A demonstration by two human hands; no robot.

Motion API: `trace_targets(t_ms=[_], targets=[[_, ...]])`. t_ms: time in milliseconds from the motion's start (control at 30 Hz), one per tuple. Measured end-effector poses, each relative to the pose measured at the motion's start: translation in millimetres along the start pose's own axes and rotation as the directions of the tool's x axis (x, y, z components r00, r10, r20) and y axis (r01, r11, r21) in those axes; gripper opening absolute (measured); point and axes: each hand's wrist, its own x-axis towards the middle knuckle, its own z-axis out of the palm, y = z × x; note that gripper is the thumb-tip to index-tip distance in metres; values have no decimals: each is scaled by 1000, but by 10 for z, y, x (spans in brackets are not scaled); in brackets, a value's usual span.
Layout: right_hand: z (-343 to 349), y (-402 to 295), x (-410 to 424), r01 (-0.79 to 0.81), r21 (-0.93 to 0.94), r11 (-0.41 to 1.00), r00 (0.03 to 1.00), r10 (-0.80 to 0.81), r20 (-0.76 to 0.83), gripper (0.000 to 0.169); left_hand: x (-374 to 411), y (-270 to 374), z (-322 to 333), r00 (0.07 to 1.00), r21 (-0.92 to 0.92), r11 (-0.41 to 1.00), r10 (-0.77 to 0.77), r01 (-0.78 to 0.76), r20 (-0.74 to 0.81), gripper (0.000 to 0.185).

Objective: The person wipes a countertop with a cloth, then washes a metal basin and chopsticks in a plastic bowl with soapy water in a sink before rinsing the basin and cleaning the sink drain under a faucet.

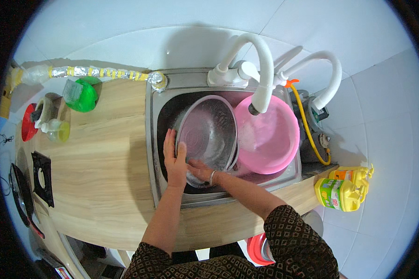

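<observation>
A round metal basin [209,132] stands tilted in the stainless steel sink [153,139]. My left hand [175,158] grips its left rim, with the thumb over the edge and the fingers along the outside. Inside the lower part of the basin lies my right hand [200,171], palm down against the metal, with a bracelet at the wrist; part of its fingers is hard to make out. A pink plastic basin [289,139] rests on the right side of the sink, under the white faucet spout [264,87], and holds cloudy liquid. Another metal rim shows behind the tilted basin.
Yellow pump jugs [338,195] stand at the counter's right end, near a yellow hose [305,125]. On the wooden counter [101,167] at left are a green container [85,96], bottles and a black stand [42,178]. A foil-wrapped pipe [101,72] runs along the wall.
</observation>
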Motion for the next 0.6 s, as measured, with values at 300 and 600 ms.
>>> trace_targets(t_ms=[300, 600], targets=[[-485, -1005, -517, 447, 734, 511, 789, 162, -593, 54, -247, 390, 209, 969, 285, 933, 242, -220, -44, 37], [-876, -779, -1393, 661, 661, 356, 461, 502, -732, 49, -119, 37, 194, 705, -460, 613, -708, 642, 42, 45]])
